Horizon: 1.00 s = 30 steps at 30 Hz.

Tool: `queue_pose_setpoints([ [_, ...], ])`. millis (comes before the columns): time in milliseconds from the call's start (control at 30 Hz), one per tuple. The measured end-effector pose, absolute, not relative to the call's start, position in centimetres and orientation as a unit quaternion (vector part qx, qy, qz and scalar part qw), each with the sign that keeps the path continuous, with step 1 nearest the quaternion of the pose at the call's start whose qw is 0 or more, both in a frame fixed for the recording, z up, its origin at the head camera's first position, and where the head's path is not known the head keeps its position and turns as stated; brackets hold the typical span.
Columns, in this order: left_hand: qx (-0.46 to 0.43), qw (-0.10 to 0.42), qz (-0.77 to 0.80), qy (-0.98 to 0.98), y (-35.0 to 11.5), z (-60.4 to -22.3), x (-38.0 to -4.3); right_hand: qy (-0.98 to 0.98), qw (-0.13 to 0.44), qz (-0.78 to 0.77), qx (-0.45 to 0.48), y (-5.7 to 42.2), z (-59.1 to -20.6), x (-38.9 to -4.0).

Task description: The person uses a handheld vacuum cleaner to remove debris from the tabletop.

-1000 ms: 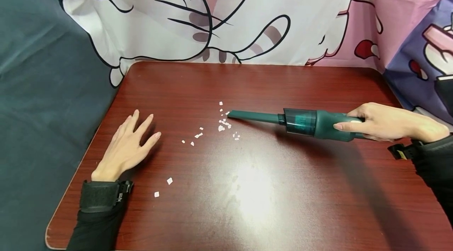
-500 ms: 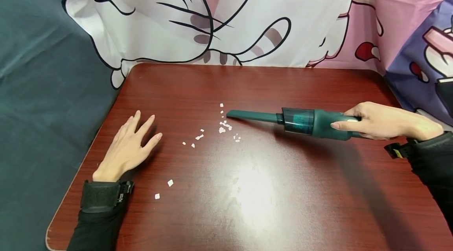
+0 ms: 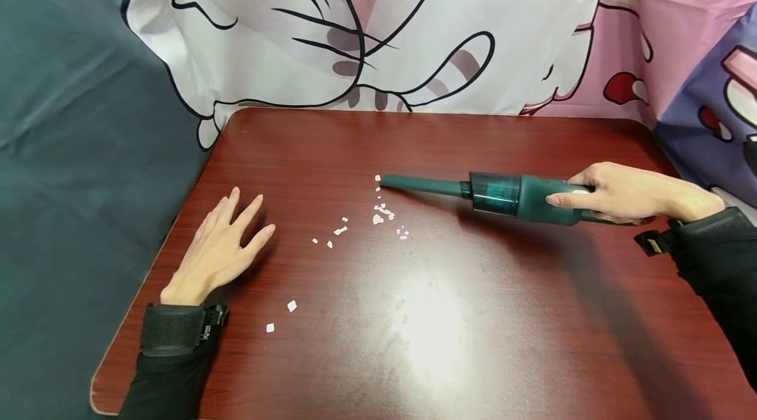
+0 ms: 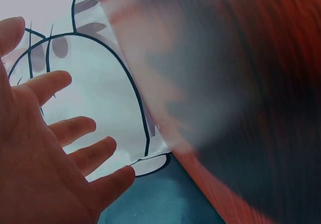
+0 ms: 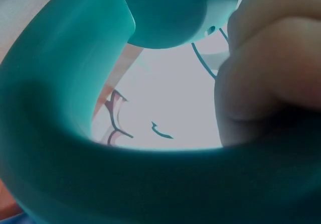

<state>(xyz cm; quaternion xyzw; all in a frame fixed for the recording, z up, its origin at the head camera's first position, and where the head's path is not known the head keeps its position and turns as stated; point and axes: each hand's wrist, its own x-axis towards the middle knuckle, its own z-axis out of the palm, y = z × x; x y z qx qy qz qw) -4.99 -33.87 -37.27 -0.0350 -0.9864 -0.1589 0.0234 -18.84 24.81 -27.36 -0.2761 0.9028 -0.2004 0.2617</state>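
My right hand (image 3: 629, 193) grips a dark green handheld vacuum cleaner (image 3: 547, 198) by its handle. The right wrist view shows the loop-shaped handle (image 5: 165, 184) close up, with fingers (image 5: 276, 73) curled round it. A long flat nozzle (image 3: 422, 184) points left, its tip right beside the uppermost of several small white paper scraps (image 3: 378, 218). More paper scraps (image 3: 340, 231) lie to the left, and two square ones (image 3: 292, 306) nearer the front. Over the table's left side is my left hand (image 3: 219, 249), fingers spread and holding nothing; the left wrist view shows its palm (image 4: 45, 153).
The reddish-brown wooden table (image 3: 473, 354) has rounded corners. A white cartoon-print cloth (image 3: 266, 65) hangs along its back edge, pink and purple at the right. Grey-green fabric (image 3: 77, 210) lies beyond the left edge.
The nozzle tip has moved slightly back, from beside the middle scraps to the uppermost one. A few tiny scraps near the tip are gone. The left hand stays in place; the view shifts slightly.
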Motion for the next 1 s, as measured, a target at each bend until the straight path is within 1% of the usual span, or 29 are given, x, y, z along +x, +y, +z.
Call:
queue_pose_setpoints([
  [267,-0.026,0.019,-0.163,-0.986,-33.7,-37.6,-4.8,0.901,0.27,-0.202,-0.271,25.3,-27.7,-18.7],
  [400,-0.03,0.024,-0.163,-0.986,-33.7,-37.4,-5.0,0.9,0.272,-0.208,-0.271,25.7,-27.6,-18.3],
  [800,-0.036,0.022,-0.164,-0.986,-33.6,-37.2,-5.2,0.901,0.255,-0.206,-0.284,26.5,-27.4,-16.7],
  [1000,-0.039,0.018,-0.165,-0.985,-33.3,-37.3,-5.4,0.91,0.252,-0.197,-0.265,27.0,-27.5,-15.8],
])
